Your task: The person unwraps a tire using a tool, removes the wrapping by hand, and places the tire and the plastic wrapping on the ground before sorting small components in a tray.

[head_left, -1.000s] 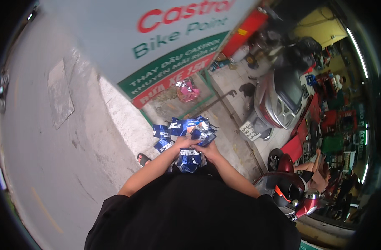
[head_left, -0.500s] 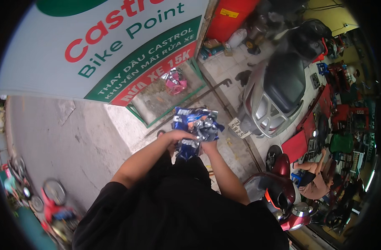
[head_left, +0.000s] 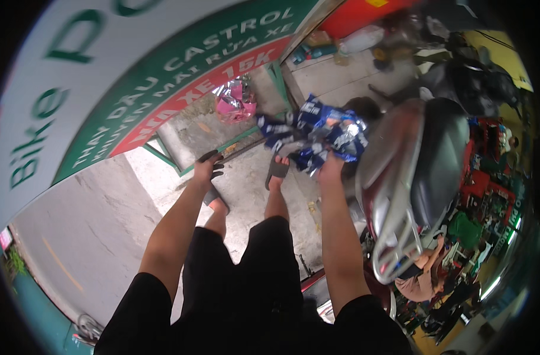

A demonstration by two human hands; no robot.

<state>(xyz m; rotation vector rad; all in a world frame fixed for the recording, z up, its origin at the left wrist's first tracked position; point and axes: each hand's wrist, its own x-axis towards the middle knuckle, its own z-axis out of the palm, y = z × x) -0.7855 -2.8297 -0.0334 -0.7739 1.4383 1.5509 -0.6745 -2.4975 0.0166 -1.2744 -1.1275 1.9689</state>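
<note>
My right hand (head_left: 330, 168) holds a bundle of crumpled blue-and-silver wrappers (head_left: 329, 127), blurred by motion, out in front of me; its fingers are mostly hidden beneath them. To the left, my left hand (head_left: 206, 167) is open and empty, with dark fingers spread above my sandalled foot (head_left: 212, 199). A pink-and-silver foil wrapper (head_left: 234, 100) lies beyond, inside the green metal frame (head_left: 276, 83) under a large signboard (head_left: 69, 112).
A silver scooter (head_left: 385, 189) stands close on my right, part of a red one below it. Plastic bottles (head_left: 358, 41) lie at the back. A seated person (head_left: 417, 278) is among tools and parts in the shop at the right. The road (head_left: 75, 248) runs along the left.
My left hand has let go of the wrappers and moved left. My right hand has carried the bundle forward and rightward. The view has shifted, bringing both my sandalled feet into sight.
</note>
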